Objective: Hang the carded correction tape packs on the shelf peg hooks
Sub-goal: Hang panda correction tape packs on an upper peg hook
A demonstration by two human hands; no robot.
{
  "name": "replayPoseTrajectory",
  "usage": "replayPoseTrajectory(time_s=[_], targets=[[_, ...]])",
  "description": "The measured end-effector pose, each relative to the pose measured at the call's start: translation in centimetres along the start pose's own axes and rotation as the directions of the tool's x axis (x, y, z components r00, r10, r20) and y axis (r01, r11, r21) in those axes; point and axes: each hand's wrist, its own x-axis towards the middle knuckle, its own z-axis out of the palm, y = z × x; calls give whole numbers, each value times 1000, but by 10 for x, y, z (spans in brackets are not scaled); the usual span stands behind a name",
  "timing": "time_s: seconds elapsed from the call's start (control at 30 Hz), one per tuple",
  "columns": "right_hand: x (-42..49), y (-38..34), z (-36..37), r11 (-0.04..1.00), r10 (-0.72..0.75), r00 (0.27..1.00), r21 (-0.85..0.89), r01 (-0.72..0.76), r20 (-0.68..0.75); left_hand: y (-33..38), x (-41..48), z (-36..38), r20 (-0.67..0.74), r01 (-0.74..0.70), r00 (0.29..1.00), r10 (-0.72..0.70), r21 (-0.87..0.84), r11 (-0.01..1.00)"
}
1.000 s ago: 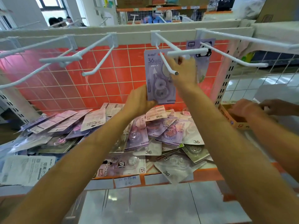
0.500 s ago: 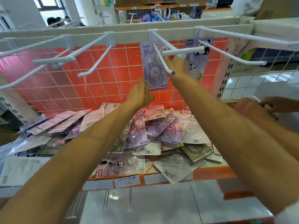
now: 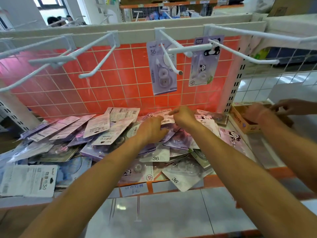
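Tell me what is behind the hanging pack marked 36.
Around the pack marked 36, the white wire grid and orange back panel show behind it. The card covers whatever is directly behind, so another pack hanging there cannot be ruled out.

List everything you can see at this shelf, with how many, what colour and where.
Peg hooks: several, white, on the top rail.
36 pack: one, lilac, hanging on the middle hook.
Panda pack: one, lilac, hanging on the next hook right.
Loose packs: a big pile, mostly lilac and white, on the shelf.
Grid panel: one, red-orange, behind the hooks.
Cardboard box: one, orange-yellow, right end of the shelf.
Price label: one, white, shelf front edge.
Another person's hands: two, at the box.
Left hand: one, on the pile, grip unclear.
Right hand: one, on the pile, index finger touching a white card.
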Motion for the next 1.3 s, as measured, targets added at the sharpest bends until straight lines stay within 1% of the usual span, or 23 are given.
replayPoseTrajectory(time_s=[0.13, 0.2, 0.33, 0.47, 0.53, 0.6, 0.7, 0.77, 0.9, 0.97, 1.1, 1.17, 1.23, 1.3], targets=[[-3, 11, 3, 984, -129, 990, -118, 135, 57, -1, -4, 4, -69, -17, 998, 12, -67, 998], [-4, 17, 5, 971, -191, 981, -138, 194, 35, -2, -7, 5, -111, -22, 994, 12, -93, 995], [-12, 21, 4, 951, -299, 950, -108, 289, -95, -6, -13, 5, -169, -26, 986, 4, -128, 991], [-29, 14, -12, 905, -405, 870, 7, 424, -282, -10, -24, -1, -274, -72, 962, -7, -278, 958], [-38, 7, -23, 883, -382, 856, 135, 449, -347, -12, -29, -7, -292, -59, 955, -56, -371, 927], [-46, -2, -34, 843, -332, 852, 279, 461, -404, -15, -32, -10, -260, -43, 962, -84, -446, 894], [-57, -15, -48, 757, -277, 844, 437, 486, -458, -14, -35, -14, -224, -42, 972, -75, -476, 878], [-61, -21, -53, 736, -262, 845, 470, 488, -467, -14, -38, -14, -197, -64, 979, -52, -540, 839], [-64, -26, -57, 730, -244, 852, 491, 476, -463, -16, -45, -12, -131, -101, 991, 18, -663, 742], [-65, -26, -58, 729, -213, 858, 509, 458, -468, -15, -50, -13, -110, -102, 993, 30, -737, 668], [-67, -22, -61, 704, -132, 882, 583, 405, -453, -8, -57, -18, -128, -120, 992, 19, -850, 513], [-68, -17, -63, 706, -94, 895, 604, 368, -435, -8, -59, -21, -159, -127, 986, -39, -890, 438], [-69, -11, -66, 745, -74, 914, 587, 316, -398, -8, -60, -26, -188, -123, 971, -146, -921, 369], [-68, -4, -67, 791, -63, 940, 557, 252, -336, -10, -60, -32, -233, -156, 947, -222, -935, 318]])
